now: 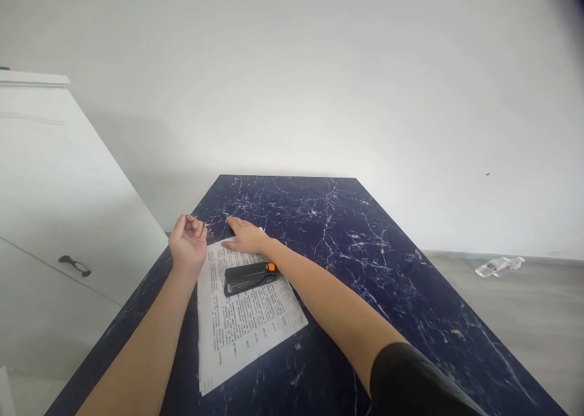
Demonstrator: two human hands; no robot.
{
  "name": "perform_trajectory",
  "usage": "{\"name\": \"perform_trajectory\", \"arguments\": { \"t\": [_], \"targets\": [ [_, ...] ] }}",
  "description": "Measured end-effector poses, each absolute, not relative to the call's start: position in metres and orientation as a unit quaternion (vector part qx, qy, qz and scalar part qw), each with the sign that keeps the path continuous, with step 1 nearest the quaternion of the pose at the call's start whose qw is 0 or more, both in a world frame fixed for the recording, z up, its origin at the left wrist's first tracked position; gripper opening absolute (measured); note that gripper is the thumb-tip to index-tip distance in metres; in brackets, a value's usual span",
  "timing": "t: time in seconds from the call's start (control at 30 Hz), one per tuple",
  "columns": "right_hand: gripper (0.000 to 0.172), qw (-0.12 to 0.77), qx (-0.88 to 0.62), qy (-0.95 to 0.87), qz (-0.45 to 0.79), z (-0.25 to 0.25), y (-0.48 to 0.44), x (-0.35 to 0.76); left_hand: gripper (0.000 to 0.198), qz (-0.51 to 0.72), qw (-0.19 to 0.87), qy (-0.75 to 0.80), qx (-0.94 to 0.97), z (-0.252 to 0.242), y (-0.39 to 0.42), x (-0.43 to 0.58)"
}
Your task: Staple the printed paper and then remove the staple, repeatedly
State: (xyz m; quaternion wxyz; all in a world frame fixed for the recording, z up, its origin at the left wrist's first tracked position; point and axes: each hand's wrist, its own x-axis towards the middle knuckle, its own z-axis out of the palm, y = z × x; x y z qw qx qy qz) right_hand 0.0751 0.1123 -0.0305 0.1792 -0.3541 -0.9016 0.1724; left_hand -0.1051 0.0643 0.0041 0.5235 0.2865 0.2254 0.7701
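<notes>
A stack of printed paper sheets (241, 325) lies at a slant on the dark table, its edges slightly uneven. On top of it rests a black stapler (249, 277) with an orange patch at its right end. My right hand (246, 236) lies flat over the far edge of the sheets, just beyond the stapler, fingers stretched out and thumb apart. Beside the paper's far left corner, my left hand (188, 242) is turned palm up with its fingers loosely half-curled. Nothing shows in its palm.
The blue marble-patterned table (328, 239) narrows away toward a pale wall (319, 87). A white cabinet (68, 179) with a dark handle (75, 265) stands at the left. Clear crumpled plastic (499, 266) lies on the floor (515, 306) at the right.
</notes>
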Motion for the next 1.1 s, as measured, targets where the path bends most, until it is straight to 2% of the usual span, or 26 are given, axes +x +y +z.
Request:
{"name": "perform_trajectory", "arguments": {
  "t": [0.13, 0.2, 0.27, 0.37, 0.53, 0.63, 0.73, 0.8, 0.9, 0.97, 1.03, 1.1],
  "targets": [
    [0.077, 0.192, -0.33, -0.909, 0.17, -0.024, 0.114, 0.072, 0.024, 0.767, 0.517, 0.239, 0.296, 0.004, 0.065, -0.106],
    [0.059, 0.201, -0.267, -0.927, 0.171, -0.02, 0.107, 0.079, 0.024, 0.765, 0.522, 0.236, 0.294, 0.004, 0.066, -0.105],
    [0.049, 0.178, -0.206, -0.945, 0.182, -0.018, 0.097, 0.093, 0.023, 0.763, 0.529, 0.229, 0.293, 0.003, 0.066, -0.105],
    [0.046, 0.132, -0.195, -0.951, 0.2, -0.016, 0.08, 0.124, 0.023, 0.754, 0.531, 0.233, 0.309, 0.002, 0.066, -0.099],
    [0.046, 0.158, -0.236, -0.935, 0.213, -0.016, 0.052, 0.195, 0.023, 0.695, 0.512, 0.284, 0.418, 0.001, 0.054, -0.071],
    [0.043, 0.193, -0.279, -0.917, 0.211, -0.017, 0.045, 0.227, 0.026, 0.547, 0.454, 0.344, 0.613, 0.0, 0.04, -0.047],
    [0.033, 0.314, -0.367, -0.853, 0.2, -0.013, 0.042, 0.243, 0.021, 0.334, 0.311, 0.333, 0.826, -0.001, 0.029, -0.028],
    [0.024, 0.384, -0.428, -0.79, 0.212, -0.004, 0.035, 0.251, 0.019, 0.247, 0.231, 0.286, 0.897, -0.002, 0.026, -0.022],
    [0.029, 0.378, -0.406, -0.777, 0.297, 0.018, 0.004, 0.268, 0.023, 0.194, 0.183, 0.27, 0.925, -0.005, 0.028, -0.021],
    [0.034, 0.295, -0.316, -0.83, 0.352, 0.032, -0.025, 0.278, 0.024, 0.187, 0.176, 0.294, 0.921, -0.007, 0.03, -0.023],
    [0.061, 0.228, -0.287, -0.869, 0.331, 0.038, -0.052, 0.285, 0.024, 0.193, 0.179, 0.306, 0.915, -0.009, 0.031, -0.024],
    [0.062, 0.22, -0.33, -0.868, 0.297, 0.035, -0.069, 0.289, 0.024, 0.206, 0.182, 0.304, 0.912, -0.011, 0.032, -0.024]
  ]
}}
